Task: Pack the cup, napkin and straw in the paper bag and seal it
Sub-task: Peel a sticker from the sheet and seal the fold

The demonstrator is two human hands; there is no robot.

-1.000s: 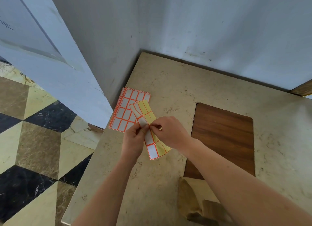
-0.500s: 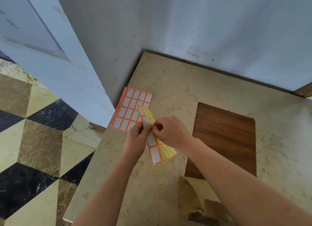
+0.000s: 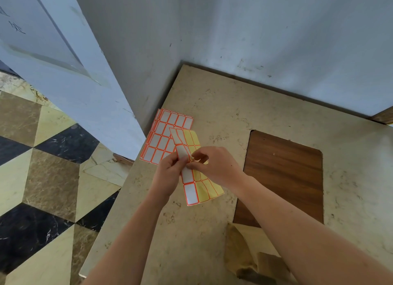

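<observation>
Peeling is what I am watching from the head view: the left hand (image 3: 170, 174) is pinching the left edge of a yellow-backed label sheet with orange-bordered white stickers (image 3: 196, 174), and the right hand (image 3: 217, 167) is pinching a sticker corner at the sheet's middle. Compared with a second ago, the sheet is lying flatter and lower over the table, more of its bare yellow backing is showing, and the fingertips are sitting closer together, so I judge a sticker is coming loose for the sealing step. A full stack of orange-bordered white label sheets (image 3: 168, 135) is lying flat at the table's left edge near the far corner, partly under the held sheet.

Crumpled at the near edge, the brown paper bag (image 3: 244, 255) is lying partly under the right forearm; I am not seeing the cup, napkin or straw, so I cannot tell whether they are inside. The sheets look glossy and thin, bending easily. The beige mottled stone table (image 3: 212, 97) looks hard and matte, with a dark wood-grain rectangular inlay (image 3: 282, 178) with rounded corners towards its right side.
</observation>
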